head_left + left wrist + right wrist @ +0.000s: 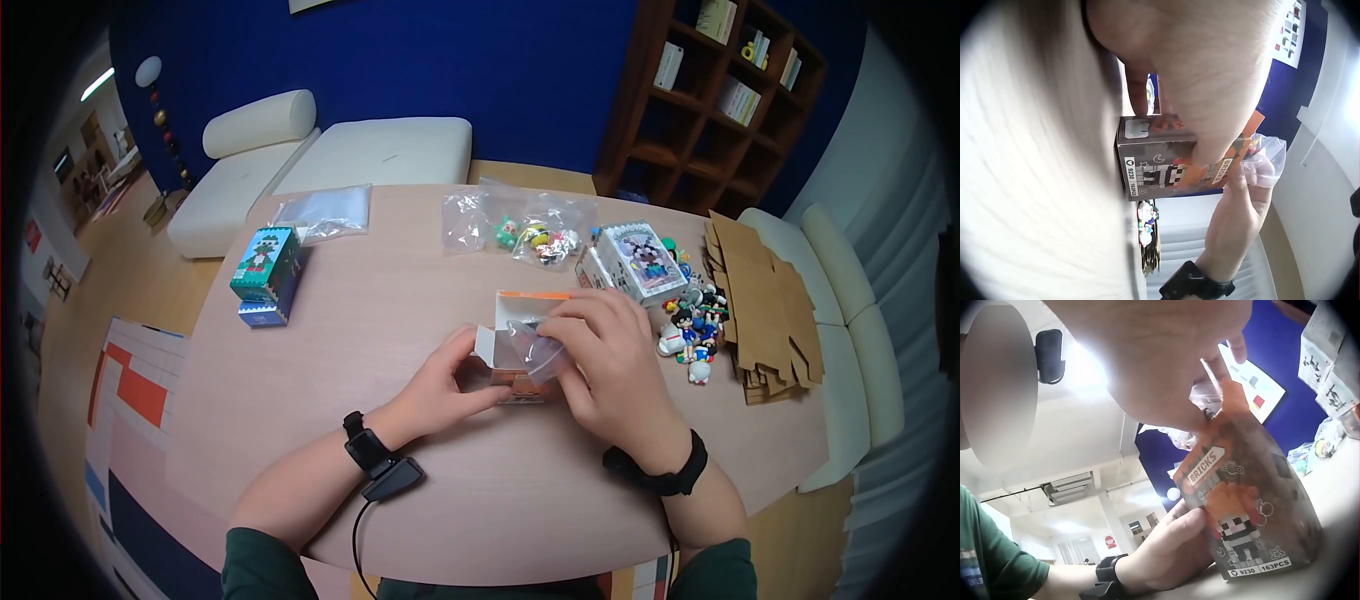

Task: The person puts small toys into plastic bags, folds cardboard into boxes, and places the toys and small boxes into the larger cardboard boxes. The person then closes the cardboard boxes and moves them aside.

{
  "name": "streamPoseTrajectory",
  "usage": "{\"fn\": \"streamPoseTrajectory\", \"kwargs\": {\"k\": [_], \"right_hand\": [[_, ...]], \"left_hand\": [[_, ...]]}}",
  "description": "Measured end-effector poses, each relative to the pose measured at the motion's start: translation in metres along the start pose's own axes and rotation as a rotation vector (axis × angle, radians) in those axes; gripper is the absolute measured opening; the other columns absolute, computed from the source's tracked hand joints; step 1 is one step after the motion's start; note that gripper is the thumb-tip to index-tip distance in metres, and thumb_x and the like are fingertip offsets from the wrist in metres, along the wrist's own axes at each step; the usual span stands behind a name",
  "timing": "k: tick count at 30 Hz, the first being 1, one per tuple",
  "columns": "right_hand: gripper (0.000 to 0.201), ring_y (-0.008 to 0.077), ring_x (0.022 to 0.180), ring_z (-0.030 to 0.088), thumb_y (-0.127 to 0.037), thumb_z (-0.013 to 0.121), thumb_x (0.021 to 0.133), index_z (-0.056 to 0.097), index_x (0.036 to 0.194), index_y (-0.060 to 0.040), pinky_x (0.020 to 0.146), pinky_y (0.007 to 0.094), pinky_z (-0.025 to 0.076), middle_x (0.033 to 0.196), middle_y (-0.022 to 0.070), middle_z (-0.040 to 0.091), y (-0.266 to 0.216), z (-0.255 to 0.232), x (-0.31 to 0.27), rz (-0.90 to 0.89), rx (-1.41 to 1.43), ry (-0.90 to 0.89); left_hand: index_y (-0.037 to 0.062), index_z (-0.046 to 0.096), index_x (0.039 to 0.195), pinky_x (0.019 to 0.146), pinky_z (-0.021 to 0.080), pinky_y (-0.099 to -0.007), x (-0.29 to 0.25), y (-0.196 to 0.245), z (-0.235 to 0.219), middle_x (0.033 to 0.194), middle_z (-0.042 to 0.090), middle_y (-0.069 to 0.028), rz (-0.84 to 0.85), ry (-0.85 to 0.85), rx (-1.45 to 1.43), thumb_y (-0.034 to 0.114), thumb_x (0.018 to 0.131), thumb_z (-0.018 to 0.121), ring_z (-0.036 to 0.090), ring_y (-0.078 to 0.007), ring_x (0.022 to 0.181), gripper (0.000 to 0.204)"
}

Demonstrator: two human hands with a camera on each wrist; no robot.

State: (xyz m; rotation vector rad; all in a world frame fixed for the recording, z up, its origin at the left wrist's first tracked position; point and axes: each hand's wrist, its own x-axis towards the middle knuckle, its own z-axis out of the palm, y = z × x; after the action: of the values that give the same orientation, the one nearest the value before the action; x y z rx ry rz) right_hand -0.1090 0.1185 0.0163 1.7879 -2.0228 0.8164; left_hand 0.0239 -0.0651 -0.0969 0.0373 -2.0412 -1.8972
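A small cardboard box of toy bricks (1244,506), printed brown and orange with a pixel-style figure, stands upright on the table with its top flaps up. My left hand (435,390) grips its side, thumb along the front, as the left wrist view also shows. A clear plastic bag (537,350) with small coloured pieces sticks out of the open top. My right hand (620,375) pinches this bag from above at the box's mouth. The bag's lower part is hidden inside the box.
Left on the table (300,400) are stacked green and blue boxes (268,265) and a clear bag (325,212). Bagged toys (545,240) lie at the back. To the right are a white picture box (642,262), several small figures (695,330) and flattened cardboard (765,310).
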Motion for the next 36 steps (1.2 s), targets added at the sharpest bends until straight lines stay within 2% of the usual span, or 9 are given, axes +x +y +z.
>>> {"fn": "streamPoseTrajectory", "kwargs": {"k": [2, 4, 13, 16, 23, 26, 29, 31, 36], "right_hand": [[0.028, 0.0321, 0.119, 0.057, -0.007, 0.072, 0.076, 0.066, 0.103, -0.0066, 0.109, 0.0541, 0.036, 0.103, 0.0085, 0.065, -0.005, -0.001, 0.0, 0.032, 0.005, -0.002], [0.024, 0.0338, 0.122, 0.055, -0.011, 0.073, 0.079, 0.068, 0.102, -0.0059, 0.11, 0.0569, 0.035, 0.105, 0.0095, 0.064, -0.01, -0.002, -0.002, -0.001, -0.048, -0.075], [0.03, 0.0318, 0.126, 0.053, -0.026, 0.076, 0.083, 0.067, 0.106, -0.0094, 0.114, 0.059, 0.029, 0.099, 0.0063, 0.065, -0.017, -0.007, -0.002, -0.038, -0.081, -0.104], [0.029, 0.0309, 0.13, 0.052, -0.028, 0.078, 0.081, 0.067, 0.101, -0.0103, 0.114, 0.0596, 0.029, 0.098, 0.0056, 0.066, -0.014, 0.001, -0.005, -0.163, -0.1, -0.103], [0.027, 0.0318, 0.132, 0.051, -0.029, 0.08, 0.079, 0.066, 0.092, -0.0103, 0.113, 0.0599, 0.03, 0.097, 0.0053, 0.065, -0.017, 0.005, -0.006, -0.043, -0.101, -0.244], [0.028, 0.0325, 0.127, 0.054, -0.028, 0.08, 0.079, 0.066, 0.094, -0.0086, 0.109, 0.0573, 0.034, 0.096, 0.006, 0.065, -0.008, -0.005, -0.001, -0.079, -0.027, -0.148], [0.028, 0.0328, 0.122, 0.056, -0.026, 0.079, 0.08, 0.067, 0.096, -0.0062, 0.103, 0.051, 0.041, 0.099, 0.0075, 0.066, -0.005, -0.021, 0.0, 0.12, -0.028, -0.069], [0.027, 0.0314, 0.109, 0.061, -0.022, 0.077, 0.083, 0.066, 0.1, -0.0041, 0.089, 0.044, 0.048, 0.098, 0.0093, 0.066, -0.003, -0.026, -0.003, 0.283, -0.143, -0.137], [0.027, 0.0297, 0.087, 0.063, -0.019, 0.074, 0.086, 0.064, 0.105, -0.0033, 0.075, 0.0398, 0.052, 0.09, 0.012, 0.066, -0.003, -0.012, -0.004, 0.224, 0.133, -0.051]], "left_hand": [[0.0039, 0.057, 0.127, 0.089, 0.048, -0.0304, 0.0, 0.001, -0.001, 0.115, 0.055, -0.0058, 0.013, 0.002, 0.015, 0.012, 0.083, 0.081, 0.057, -0.0161, 0.108, 0.05], [0.0056, 0.047, 0.131, 0.101, 0.051, -0.034, -0.001, 0.004, -0.005, 0.128, 0.057, -0.0041, -0.057, -0.083, 0.121, -0.004, 0.087, 0.072, 0.057, -0.0138, 0.119, 0.051], [0.0061, 0.046, 0.131, 0.101, 0.051, -0.0328, -0.001, -0.001, -0.005, 0.127, 0.057, -0.0046, -0.03, -0.083, 0.099, -0.005, 0.088, 0.072, 0.058, -0.013, 0.118, 0.051], [0.0051, 0.058, 0.124, 0.093, 0.046, -0.0319, -0.001, 0.002, 0.0, 0.117, 0.056, -0.0056, 0.007, -0.012, 0.013, 0.01, 0.082, 0.08, 0.057, -0.0178, 0.11, 0.048], [0.005, 0.058, 0.126, 0.09, 0.047, -0.0311, -0.001, 0.003, -0.002, 0.117, 0.056, -0.0062, -0.025, -0.007, 0.007, 0.011, 0.083, 0.08, 0.056, -0.0181, 0.109, 0.048], [0.0067, 0.048, 0.131, 0.1, 0.05, -0.0331, -0.002, 0.003, -0.006, 0.124, 0.058, -0.0032, -0.037, -0.07, 0.149, -0.001, 0.087, 0.073, 0.057, -0.0123, 0.117, 0.051], [0.0079, 0.043, 0.135, 0.102, 0.049, -0.0352, -0.001, 0.007, -0.001, 0.132, 0.053, -0.0063, -0.085, -0.088, 0.138, -0.001, 0.086, 0.074, 0.054, -0.0154, 0.123, 0.059], [0.0097, 0.037, 0.146, 0.095, 0.049, -0.0348, -0.001, 0.008, 0.007, 0.126, 0.05, -0.0079, 0.173, 0.105, 0.074, 0.009, 0.084, 0.079, 0.054, -0.0199, 0.115, 0.075], [0.0127, 0.031, 0.145, 0.101, 0.048, -0.0383, -0.001, -0.01, -0.003, 0.135, 0.043, -0.0116, 0.304, 0.069, 0.16, 0.002, 0.087, 0.074, 0.05, -0.0235, 0.124, 0.073]]}}
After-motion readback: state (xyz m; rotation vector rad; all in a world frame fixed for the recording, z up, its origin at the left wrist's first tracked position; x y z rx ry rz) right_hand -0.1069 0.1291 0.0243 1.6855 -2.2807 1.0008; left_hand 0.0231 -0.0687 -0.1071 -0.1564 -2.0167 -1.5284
